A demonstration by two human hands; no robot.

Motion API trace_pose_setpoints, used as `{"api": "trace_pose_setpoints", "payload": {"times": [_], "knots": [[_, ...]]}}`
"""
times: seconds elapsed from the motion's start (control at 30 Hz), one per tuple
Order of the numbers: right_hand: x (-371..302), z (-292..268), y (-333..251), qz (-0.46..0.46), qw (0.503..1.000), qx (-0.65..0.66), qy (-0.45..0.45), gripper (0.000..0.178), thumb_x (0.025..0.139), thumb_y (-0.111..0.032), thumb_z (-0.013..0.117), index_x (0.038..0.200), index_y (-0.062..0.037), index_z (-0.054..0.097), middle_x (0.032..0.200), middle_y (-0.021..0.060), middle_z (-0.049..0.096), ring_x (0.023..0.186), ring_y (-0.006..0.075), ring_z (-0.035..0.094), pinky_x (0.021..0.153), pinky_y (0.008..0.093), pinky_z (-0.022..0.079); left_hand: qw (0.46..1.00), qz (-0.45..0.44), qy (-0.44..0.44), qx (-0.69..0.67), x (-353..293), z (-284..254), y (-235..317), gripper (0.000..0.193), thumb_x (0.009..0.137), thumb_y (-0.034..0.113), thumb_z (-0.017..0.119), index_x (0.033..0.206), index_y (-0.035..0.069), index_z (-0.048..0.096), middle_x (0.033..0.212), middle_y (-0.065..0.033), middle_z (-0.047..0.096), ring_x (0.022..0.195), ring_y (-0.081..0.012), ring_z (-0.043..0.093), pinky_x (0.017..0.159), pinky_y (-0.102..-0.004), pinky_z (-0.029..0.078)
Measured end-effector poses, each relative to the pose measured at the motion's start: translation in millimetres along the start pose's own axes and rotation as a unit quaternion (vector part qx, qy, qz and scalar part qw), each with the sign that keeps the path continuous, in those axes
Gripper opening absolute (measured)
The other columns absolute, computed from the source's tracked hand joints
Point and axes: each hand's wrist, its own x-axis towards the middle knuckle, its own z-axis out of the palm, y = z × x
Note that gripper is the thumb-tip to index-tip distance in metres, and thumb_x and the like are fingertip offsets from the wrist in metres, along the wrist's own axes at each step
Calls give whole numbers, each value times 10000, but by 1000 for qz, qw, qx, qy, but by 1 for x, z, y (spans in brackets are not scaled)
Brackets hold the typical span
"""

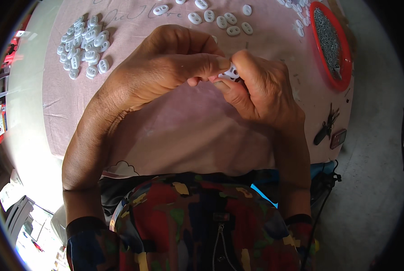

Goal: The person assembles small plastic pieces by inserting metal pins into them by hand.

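Observation:
Between my two hands, over the middle of the pink-covered table, is a small white oval plastic piece (231,72) with dark holes. My left hand (175,63) pinches its left side, thumb on top. From the right, the thumb and fingers of my right hand (263,86) close on the same piece. Fingertips cover much of it, so whether anything smaller is held with it cannot be seen. Similar white two-holed oval pieces (233,30) lie scattered just beyond my hands.
A heap of white oval pieces (91,38) lies at the left on the pink tablecloth (188,135). At the far right stands a red basin (315,49) full of small metal parts (327,40). Dark-handled pliers (326,126) and a small reddish device (338,139) lie near the right edge.

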Motion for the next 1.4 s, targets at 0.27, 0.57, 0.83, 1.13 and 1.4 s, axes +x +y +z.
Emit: {"api": "trace_pose_setpoints", "payload": {"times": [0.27, 0.57, 0.83, 1.13, 1.4], "knots": [[0, 1, 1, -27, 999, -21, 9, 273, 837, -262, 683, 792, -52, 514, 602, 85, 532, 469, 264, 526, 436, 358, 391, 1000, -12, 9, -17, 0, 3, -1, 198, 823, 243, 665, 801, 48, 642, 691, 37, 554, 656, -43, 480, 620, -198, 366], [-3, 1, -1, -5, 1000, -24, -6, 289, 844, -247, 680, 765, -43, 491, 562, 97, 488, 448, 270, 499, 419, 362, 370, 1000, 2, 2, -5, 0, 3, -1, 192, 816, 220, 672, 784, 35, 631, 676, 30, 538, 655, -47, 478, 625, -206, 371], [-3, 2, -1, -22, 1000, 12, -3, 272, 851, -188, 672, 750, -36, 469, 561, 108, 494, 445, 276, 503, 415, 356, 373, 1000, -16, 9, -20, -4, 5, 0, 153, 807, 171, 682, 789, 28, 629, 681, 23, 542, 658, -50, 482, 649, -208, 399], [-6, 4, -1, -32, 999, 26, 5, 283, 857, -183, 663, 729, -39, 454, 557, 100, 474, 434, 259, 482, 405, 349, 366, 999, -15, 13, -34, -9, 9, 1, 144, 814, 157, 670, 804, 16, 640, 687, 16, 551, 679, -60, 492, 666, -212, 405], [-2, -4, 1, -47, 998, -17, 30, 284, 840, -223, 684, 752, -40, 486, 577, 79, 483, 435, 241, 480, 412, 330, 373, 1000, -7, 20, -9, -10, 7, 7, 163, 818, 175, 691, 837, 18, 655, 733, 10, 589, 690, -62, 501, 664, -212, 408]]}}
